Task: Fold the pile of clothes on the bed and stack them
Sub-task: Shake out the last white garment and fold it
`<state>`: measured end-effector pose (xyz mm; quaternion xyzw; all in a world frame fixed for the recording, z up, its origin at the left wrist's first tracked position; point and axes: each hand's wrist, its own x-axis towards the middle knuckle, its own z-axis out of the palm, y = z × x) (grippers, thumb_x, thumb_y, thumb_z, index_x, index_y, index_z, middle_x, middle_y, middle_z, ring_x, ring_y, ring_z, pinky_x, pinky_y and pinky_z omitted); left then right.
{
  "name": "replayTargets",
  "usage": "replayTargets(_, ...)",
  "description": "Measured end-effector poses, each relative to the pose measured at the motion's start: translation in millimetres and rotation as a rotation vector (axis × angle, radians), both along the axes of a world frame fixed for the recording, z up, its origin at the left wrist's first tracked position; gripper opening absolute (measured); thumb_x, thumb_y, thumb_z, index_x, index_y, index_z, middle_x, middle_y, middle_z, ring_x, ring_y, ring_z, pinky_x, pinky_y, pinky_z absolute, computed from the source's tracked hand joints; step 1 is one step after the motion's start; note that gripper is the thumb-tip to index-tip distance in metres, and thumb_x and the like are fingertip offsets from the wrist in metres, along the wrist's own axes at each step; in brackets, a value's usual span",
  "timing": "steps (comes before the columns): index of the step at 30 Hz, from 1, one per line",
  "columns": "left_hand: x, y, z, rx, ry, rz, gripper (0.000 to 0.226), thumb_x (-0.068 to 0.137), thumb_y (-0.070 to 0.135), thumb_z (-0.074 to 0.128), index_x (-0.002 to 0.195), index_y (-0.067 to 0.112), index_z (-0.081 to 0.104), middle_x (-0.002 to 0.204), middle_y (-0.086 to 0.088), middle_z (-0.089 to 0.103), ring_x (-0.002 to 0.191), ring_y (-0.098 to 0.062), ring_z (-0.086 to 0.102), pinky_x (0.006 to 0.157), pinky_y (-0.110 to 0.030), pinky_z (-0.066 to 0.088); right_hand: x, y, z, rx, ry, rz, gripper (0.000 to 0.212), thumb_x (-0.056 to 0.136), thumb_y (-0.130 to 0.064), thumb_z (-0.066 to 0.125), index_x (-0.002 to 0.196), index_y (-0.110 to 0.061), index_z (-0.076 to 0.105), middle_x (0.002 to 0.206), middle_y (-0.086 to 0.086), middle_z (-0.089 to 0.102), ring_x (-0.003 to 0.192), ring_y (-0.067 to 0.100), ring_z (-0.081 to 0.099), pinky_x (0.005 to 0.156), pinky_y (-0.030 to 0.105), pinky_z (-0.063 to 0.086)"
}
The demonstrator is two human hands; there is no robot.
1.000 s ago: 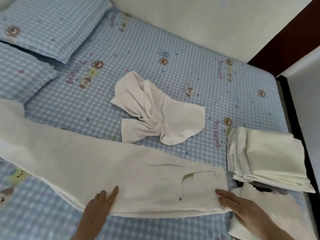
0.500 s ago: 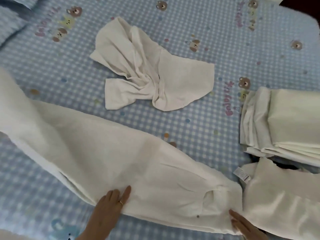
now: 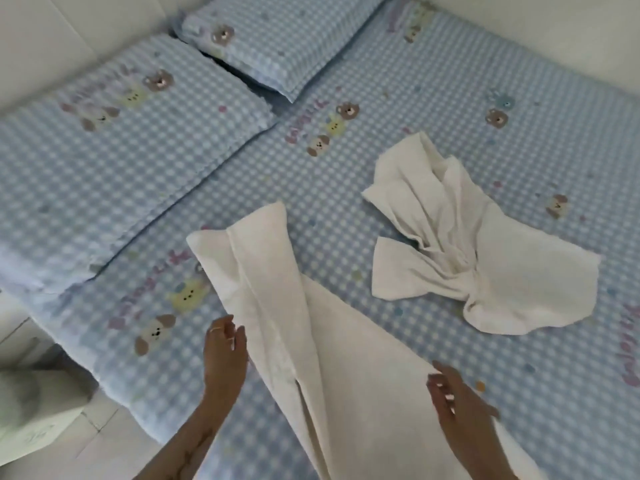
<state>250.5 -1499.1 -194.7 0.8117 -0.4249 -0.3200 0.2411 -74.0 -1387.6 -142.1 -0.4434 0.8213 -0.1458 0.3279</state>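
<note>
A bed [image 3: 433,109] covered in a blue-and-white checked sheet printed with small cartoon bears and dogs fills the view, seen from above by the person standing at its near edge. A long pair of white trousers [image 3: 311,341] lies flat across the sheet, running from the bottom of the frame up and to the left, where the two leg ends overlap and taper.

The left hand [image 3: 225,355] sits at the left edge of the trousers with its fingers loosely bent and a ring on one finger; whether it pinches the fabric edge cannot be told through the motion blur. The right hand [image 3: 457,403] lies on the right side of the trousers, fingers straight and spread, flat against the cloth and gripping nothing.

To the right of the trouser legs, apart from them, a second white garment [image 3: 485,251] lies crumpled and twisted on the sheet — unfolded.

Two pillows [image 3: 114,140] in matching checked cases rest at the far left of the bed, against a white wall [image 3: 554,26].
</note>
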Motion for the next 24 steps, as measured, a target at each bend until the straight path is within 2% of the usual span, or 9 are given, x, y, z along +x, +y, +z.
replayTargets(3, 28.0, -78.9, -9.7, -0.085, 0.013, -0.006, 0.024, 0.093, 0.005, 0.049, 0.115, 0.003, 0.058, 0.106, -0.011, 0.062, 0.093, -0.024, 0.060, 0.078, -0.028, 0.043, 91.3, -131.3, -19.9, -0.091, -0.140, 0.186, 0.035, 0.093, -0.020, 0.057, 0.127, -0.014, 0.054, 0.109, -0.001, 0.065, 0.098, 0.015, 0.063, 0.089, 0.034, 0.050)
replayTargets(6, 53.2, -144.9, -28.2, -0.155, 0.006, -0.138, 0.028, 0.091, 0.001, 0.050, 0.118, 0.004, 0.056, 0.120, -0.012, 0.058, 0.105, -0.029, 0.058, 0.084, -0.029, 0.044, 182.2, -206.1, -44.7, -0.161, -0.143, 0.322, 0.046, 0.094, -0.033, 0.056, 0.134, -0.013, 0.048, 0.129, 0.000, 0.055, 0.119, 0.016, 0.051, 0.105, 0.030, 0.039)
replayTargets(10, 80.2, -213.6, -61.7, 0.096, -0.110, -0.482, 0.058, 0.093, 0.015, 0.053, 0.146, 0.018, 0.029, 0.153, 0.000, 0.029, 0.137, -0.021, 0.035, 0.105, -0.035, 0.036, 257.0, -245.9, -88.6, -0.082, 0.039, 0.499, 0.084, 0.087, -0.062, 0.046, 0.148, -0.010, 0.023, 0.156, 0.010, 0.022, 0.145, 0.024, 0.019, 0.117, 0.033, 0.013)
replayTargets(13, 92.9, -232.4, -72.2, 0.257, -0.147, -0.716, 0.048, 0.091, 0.018, 0.054, 0.137, 0.018, 0.042, 0.130, -0.007, 0.052, 0.119, -0.026, 0.054, 0.091, -0.031, 0.042, 270.8, -248.9, -113.1, 0.111, 0.197, 0.572, 0.094, 0.088, -0.064, 0.040, 0.151, -0.012, -0.005, 0.160, 0.006, -0.008, 0.148, 0.020, -0.004, 0.119, 0.036, 0.006)
replayTargets(15, 100.9, -228.3, -70.9, 0.268, -0.087, -0.729, 0.038, 0.089, 0.015, 0.054, 0.126, 0.018, 0.053, 0.115, -0.005, 0.056, 0.109, -0.024, 0.056, 0.084, -0.026, 0.039, 273.5, -249.7, -117.4, 0.066, 0.182, 0.552, 0.073, 0.097, -0.043, 0.041, 0.151, -0.009, 0.007, 0.160, 0.010, 0.004, 0.148, 0.022, 0.006, 0.119, 0.034, 0.016)
replayTargets(18, 108.1, -217.8, -61.2, 0.177, 0.048, -0.646, 0.023, 0.090, 0.007, 0.051, 0.108, 0.013, 0.064, 0.093, 0.000, 0.053, 0.093, -0.020, 0.057, 0.072, -0.020, 0.034, 269.8, -256.0, -105.0, -0.019, 0.050, 0.334, 0.041, 0.101, -0.021, 0.038, 0.141, -0.018, 0.042, 0.145, 0.004, 0.046, 0.135, 0.018, 0.042, 0.110, 0.026, 0.033)
replayTargets(20, 117.2, -211.6, -48.1, 0.106, 0.160, -0.550, 0.016, 0.090, 0.003, 0.052, 0.097, 0.011, 0.065, 0.090, 0.001, 0.054, 0.081, -0.017, 0.057, 0.070, -0.020, 0.037, 263.6, -260.9, -89.4, -0.047, -0.093, 0.127, 0.029, 0.100, -0.018, 0.038, 0.120, -0.025, 0.058, 0.108, -0.011, 0.067, 0.098, 0.006, 0.062, 0.084, 0.022, 0.046)
replayTargets(22, 136.1, -201.0, -33.5, 0.076, 0.288, -0.455, 0.018, 0.089, -0.001, 0.056, 0.088, 0.015, 0.063, 0.088, 0.003, 0.057, 0.075, -0.011, 0.058, 0.070, -0.019, 0.043, 258.7, -261.7, -68.2, -0.109, -0.178, 0.011, 0.021, 0.100, -0.018, 0.040, 0.097, -0.029, 0.057, 0.071, -0.019, 0.061, 0.064, -0.001, 0.055, 0.058, 0.012, 0.038)
replayTargets(24, 165.1, -183.4, -19.6, 0.084, 0.422, -0.361, 0.023, 0.087, -0.006, 0.057, 0.086, 0.016, 0.063, 0.091, 0.005, 0.062, 0.079, -0.004, 0.061, 0.071, -0.012, 0.045, 260.3, -256.9, -44.6, -0.153, -0.246, -0.088, 0.027, 0.100, -0.020, 0.042, 0.079, -0.035, 0.049, 0.061, -0.018, 0.055, 0.053, 0.001, 0.048, 0.049, 0.013, 0.033)
